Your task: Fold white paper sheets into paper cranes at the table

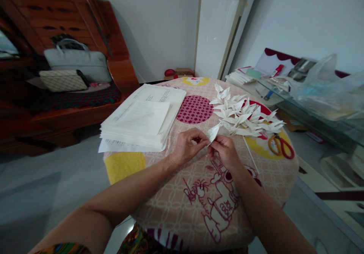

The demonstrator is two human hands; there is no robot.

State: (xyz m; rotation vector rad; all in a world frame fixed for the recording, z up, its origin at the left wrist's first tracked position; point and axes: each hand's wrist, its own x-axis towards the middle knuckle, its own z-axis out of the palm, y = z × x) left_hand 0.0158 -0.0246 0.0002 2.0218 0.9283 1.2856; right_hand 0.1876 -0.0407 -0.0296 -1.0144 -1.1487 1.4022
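Observation:
Between my two hands, above the middle of the round table, is a small folded piece of white paper (213,133) with a pointed tip. My left hand (189,144) pinches its left side between thumb and fingers. From the lower right, my right hand (224,149) grips the same paper with closed fingertips. Just beyond my right hand lies a heap of folded white paper cranes (241,113). A stack of printed paper sheets (136,121) sits to the left, with smaller cut sheets (149,113) on top.
Scissors (280,146) with orange and red handles lie at the table's right edge. A thin white strip (250,153) rests beside my right wrist. The patterned tablecloth (167,201) covers the table. A glass-topped stand (307,102) with plastic bags is at right, a wooden bench (119,72) at left.

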